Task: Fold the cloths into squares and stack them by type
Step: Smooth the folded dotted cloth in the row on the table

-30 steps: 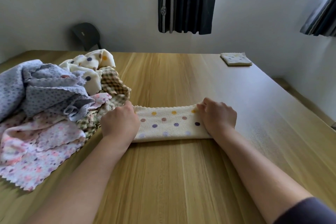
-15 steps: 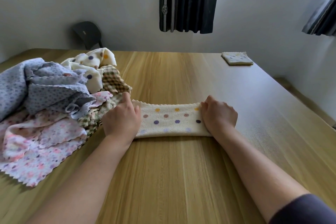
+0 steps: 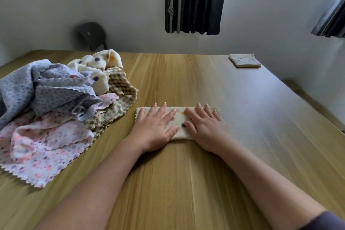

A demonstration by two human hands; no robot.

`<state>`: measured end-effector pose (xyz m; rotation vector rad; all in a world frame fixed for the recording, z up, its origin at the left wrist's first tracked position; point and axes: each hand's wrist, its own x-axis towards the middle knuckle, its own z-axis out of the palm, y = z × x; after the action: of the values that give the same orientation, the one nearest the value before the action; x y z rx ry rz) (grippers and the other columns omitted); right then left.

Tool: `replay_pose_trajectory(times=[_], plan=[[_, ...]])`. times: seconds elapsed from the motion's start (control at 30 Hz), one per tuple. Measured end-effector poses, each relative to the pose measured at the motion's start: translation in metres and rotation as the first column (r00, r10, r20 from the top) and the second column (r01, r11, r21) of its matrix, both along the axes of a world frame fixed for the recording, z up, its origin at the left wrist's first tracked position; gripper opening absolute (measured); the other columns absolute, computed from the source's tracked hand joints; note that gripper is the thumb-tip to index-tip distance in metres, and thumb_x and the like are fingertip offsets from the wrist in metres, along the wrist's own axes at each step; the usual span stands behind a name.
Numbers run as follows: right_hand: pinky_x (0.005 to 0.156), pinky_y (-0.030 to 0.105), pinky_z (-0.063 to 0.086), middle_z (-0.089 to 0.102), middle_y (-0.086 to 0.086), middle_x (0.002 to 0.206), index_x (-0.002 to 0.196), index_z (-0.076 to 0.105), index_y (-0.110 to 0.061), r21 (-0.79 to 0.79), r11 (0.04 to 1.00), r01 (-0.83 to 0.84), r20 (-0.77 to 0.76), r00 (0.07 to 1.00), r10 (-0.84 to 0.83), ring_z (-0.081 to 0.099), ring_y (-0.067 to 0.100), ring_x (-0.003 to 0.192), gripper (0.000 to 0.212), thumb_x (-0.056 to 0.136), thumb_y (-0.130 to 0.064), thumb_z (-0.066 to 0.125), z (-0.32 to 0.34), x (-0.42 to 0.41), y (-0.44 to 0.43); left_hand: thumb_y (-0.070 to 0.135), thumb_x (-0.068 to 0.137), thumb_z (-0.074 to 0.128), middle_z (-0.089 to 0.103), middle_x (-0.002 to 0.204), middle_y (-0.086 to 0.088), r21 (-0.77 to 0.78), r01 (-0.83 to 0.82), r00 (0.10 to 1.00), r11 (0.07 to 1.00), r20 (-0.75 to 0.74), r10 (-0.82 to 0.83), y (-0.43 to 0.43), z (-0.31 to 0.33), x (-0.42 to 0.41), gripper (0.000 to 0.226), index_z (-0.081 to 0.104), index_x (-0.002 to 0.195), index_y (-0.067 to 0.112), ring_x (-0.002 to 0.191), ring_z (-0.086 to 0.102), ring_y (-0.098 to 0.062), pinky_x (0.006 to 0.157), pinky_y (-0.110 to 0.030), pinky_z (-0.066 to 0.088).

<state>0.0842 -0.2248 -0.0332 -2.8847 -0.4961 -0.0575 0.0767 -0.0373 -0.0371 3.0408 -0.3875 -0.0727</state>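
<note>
Cream dotted cloth (image 3: pixel 180 117) folded into long strip, lying on wooden table (image 3: pixel 186 183) just right of unfolded pile; left hand (image 3: pixel 155 129) flat on its left part, fingers spread, gripping nothing; right hand (image 3: pixel 205 127) flat on right part, palm down, likewise released; thumbs near each other at strip middle. Pile of loose cloths (image 3: pixel 56 108) at left: grey, pink floral, checked, cream dotted. Folded square cloth (image 3: pixel 244 60) at far right table edge, possibly same dotted type.
</note>
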Motion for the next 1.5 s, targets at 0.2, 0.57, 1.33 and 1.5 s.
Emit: replay_pose_trajectory(times=[0.2, 0.57, 1.33, 1.5], plan=[[0.117, 0.049, -0.008, -0.008, 0.004, 0.16, 0.149, 0.008, -0.043, -0.064, 0.995, 0.079, -0.132, 0.987, -0.087, -0.012, 0.024, 0.147, 0.056, 0.096, -0.06, 0.017, 0.003, 0.007, -0.005, 0.064, 0.093, 0.019, -0.011, 0.16, -0.003, 0.018, -0.054, 0.998, 0.998, -0.017, 0.055, 0.0, 0.001, -0.002, 0.064, -0.004, 0.149, 0.043, 0.146, -0.012, -0.023, 0.116, -0.05, -0.01], [0.086, 0.038, 0.039, 0.062, 0.0, 0.109, 0.099, 0.069, -0.022, 0.179, 0.982, 0.054, 0.324, 0.94, -0.11, 0.057, 0.022, 0.104, 0.048, 0.091, -0.04, 0.025, 0.007, -0.022, 0.003, 0.066, 0.092, 0.014, 0.002, 0.16, -0.008, -0.026, -0.251, 0.968, 0.968, 0.009, 0.251, -0.006, 0.003, -0.014, 0.067, 0.005, 0.151, 0.035, 0.147, 0.0, -0.028, 0.113, -0.057, -0.007], [0.119, 0.045, -0.003, 0.032, -0.008, 0.153, 0.139, 0.047, -0.024, 0.201, 0.979, 0.024, 0.047, 0.998, -0.034, 0.017, 0.011, 0.145, 0.042, 0.102, -0.023, 0.025, 0.003, -0.01, -0.013, 0.058, 0.071, 0.063, 0.058, 0.089, 0.017, -0.51, 0.341, 0.91, 0.79, 0.39, -0.142, 0.028, 0.013, -0.016, 0.034, 0.065, 0.083, 0.026, 0.088, 0.056, -0.001, 0.08, -0.028, 0.048], [0.119, 0.047, -0.003, 0.029, -0.007, 0.154, 0.144, 0.039, -0.025, 0.217, 0.976, 0.026, 0.054, 0.998, -0.039, 0.013, 0.009, 0.146, 0.048, 0.1, -0.015, 0.024, -0.002, -0.006, -0.016, 0.052, 0.067, 0.074, 0.057, 0.095, 0.017, -0.529, 0.331, 0.941, 0.781, 0.249, -0.23, 0.025, 0.01, -0.016, 0.037, 0.067, 0.089, 0.024, 0.092, 0.057, 0.001, 0.081, -0.015, 0.05]])
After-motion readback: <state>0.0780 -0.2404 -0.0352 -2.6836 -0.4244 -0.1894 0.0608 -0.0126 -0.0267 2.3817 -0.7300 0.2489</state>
